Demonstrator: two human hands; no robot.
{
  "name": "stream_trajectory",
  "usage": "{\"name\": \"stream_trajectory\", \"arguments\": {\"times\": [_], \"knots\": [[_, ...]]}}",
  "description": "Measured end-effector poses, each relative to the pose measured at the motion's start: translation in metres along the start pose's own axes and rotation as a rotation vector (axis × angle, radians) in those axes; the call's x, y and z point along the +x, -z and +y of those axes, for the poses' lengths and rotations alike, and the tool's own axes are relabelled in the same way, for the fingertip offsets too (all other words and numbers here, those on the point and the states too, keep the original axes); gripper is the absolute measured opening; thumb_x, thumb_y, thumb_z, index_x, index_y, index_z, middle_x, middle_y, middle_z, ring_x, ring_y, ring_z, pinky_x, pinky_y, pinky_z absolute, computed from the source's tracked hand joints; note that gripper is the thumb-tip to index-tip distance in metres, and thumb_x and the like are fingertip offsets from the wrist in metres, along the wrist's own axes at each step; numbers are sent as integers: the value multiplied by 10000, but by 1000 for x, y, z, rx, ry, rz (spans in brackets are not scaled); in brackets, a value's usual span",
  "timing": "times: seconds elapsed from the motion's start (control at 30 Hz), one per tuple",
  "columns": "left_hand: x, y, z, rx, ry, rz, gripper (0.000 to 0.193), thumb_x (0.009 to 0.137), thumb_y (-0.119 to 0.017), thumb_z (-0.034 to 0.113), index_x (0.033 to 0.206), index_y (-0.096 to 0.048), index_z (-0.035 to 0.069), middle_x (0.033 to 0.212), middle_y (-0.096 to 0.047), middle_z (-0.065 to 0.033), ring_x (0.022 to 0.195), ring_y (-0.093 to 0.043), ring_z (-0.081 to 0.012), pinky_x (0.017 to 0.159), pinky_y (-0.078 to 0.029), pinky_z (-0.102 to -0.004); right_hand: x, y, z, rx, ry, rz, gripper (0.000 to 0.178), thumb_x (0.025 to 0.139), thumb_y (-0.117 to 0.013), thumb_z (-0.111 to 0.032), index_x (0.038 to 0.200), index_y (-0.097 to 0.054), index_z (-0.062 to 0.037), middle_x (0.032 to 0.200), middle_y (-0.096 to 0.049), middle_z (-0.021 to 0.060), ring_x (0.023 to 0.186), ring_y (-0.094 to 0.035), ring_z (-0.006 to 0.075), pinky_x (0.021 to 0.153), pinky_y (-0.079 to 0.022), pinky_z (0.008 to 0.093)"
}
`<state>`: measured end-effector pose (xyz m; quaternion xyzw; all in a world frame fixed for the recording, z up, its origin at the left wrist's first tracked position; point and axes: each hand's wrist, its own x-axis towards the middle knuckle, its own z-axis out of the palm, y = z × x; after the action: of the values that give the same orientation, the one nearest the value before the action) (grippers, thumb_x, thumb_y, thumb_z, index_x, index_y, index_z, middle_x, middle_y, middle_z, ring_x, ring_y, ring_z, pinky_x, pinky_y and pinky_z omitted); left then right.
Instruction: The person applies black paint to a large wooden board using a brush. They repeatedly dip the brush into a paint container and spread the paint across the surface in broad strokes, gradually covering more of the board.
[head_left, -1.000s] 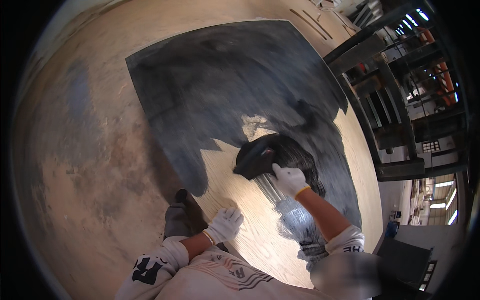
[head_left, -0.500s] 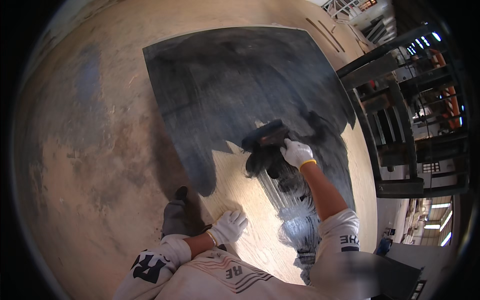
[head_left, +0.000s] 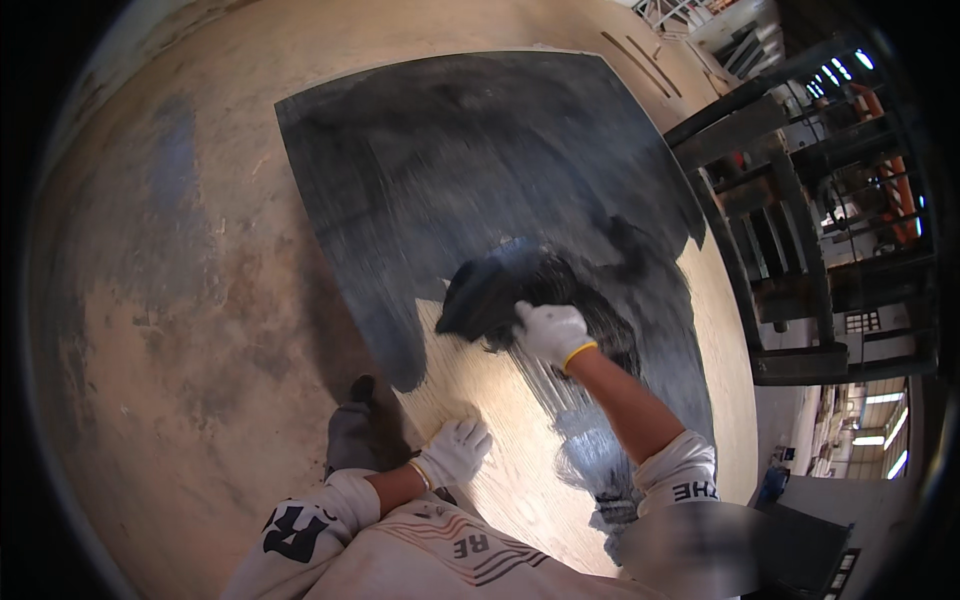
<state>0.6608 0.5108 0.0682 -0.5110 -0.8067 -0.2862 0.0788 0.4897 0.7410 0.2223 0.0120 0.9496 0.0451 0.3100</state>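
Right hand, fingers gripping the dark spreader, swings left, black coating now unbroken just beyond; left hand stays curled shut.

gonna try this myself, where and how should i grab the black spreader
Probably by the right end of the black spreader, coming from the right, near side: the right grip holds it there, and its broad body stretches away leftward over the dark-coated board. Blur hides any handle.

wkshp, blk frame, stained flr
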Motion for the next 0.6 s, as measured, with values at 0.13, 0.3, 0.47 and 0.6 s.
{"name": "stream_trajectory", "arguments": {"times": [0.13, 0.3, 0.47, 0.6], "knots": [[4, 7, 4, -75, -2, 9, 224, 792, -647, 273, 951, -644, 115, 987, -555, -55, 938, -525, -234, 744, -429, -385, 44, -11, 34, 98, -159, 191, 423, 1037, -560, -422, 1272, -656, -85, 1091, -788, 192, 1063, -755, 393, 907, -597, 514], [4, 5, 0, -45, 3, 111, 232, 788, -649, 278, 948, -633, 110, 990, -549, -53, 950, -517, -239, 755, -433, -388, 2, -28, -64, 58, 131, 42, 365, 1040, -540, -357, 1209, -637, -48, 1079, -784, 215, 1024, -758, 406, 895, -580, 544], [4, 6, 1, -126, -13, 27, 238, 777, -659, 266, 953, -631, 109, 985, -541, -53, 963, -523, -244, 761, -440, -388, 5, -35, -6, 100, -102, 208, 350, 1024, -591, -386, 1177, -638, -75, 971, -784, 192, 921, -766, 409, 816, -591, 543], [-2, 1, 0, -97, 22, 88, 254, 765, -668, 262, 961, -637, 103, 999, -549, -57, 962, -523, -246, 755, -439, -378, -41, -43, -47, 2, 119, 93, 317, 1014, -608, -370, 1131, -638, -77, 891, -775, 209, 838, -768, 407, 770, -599, 538]]}}
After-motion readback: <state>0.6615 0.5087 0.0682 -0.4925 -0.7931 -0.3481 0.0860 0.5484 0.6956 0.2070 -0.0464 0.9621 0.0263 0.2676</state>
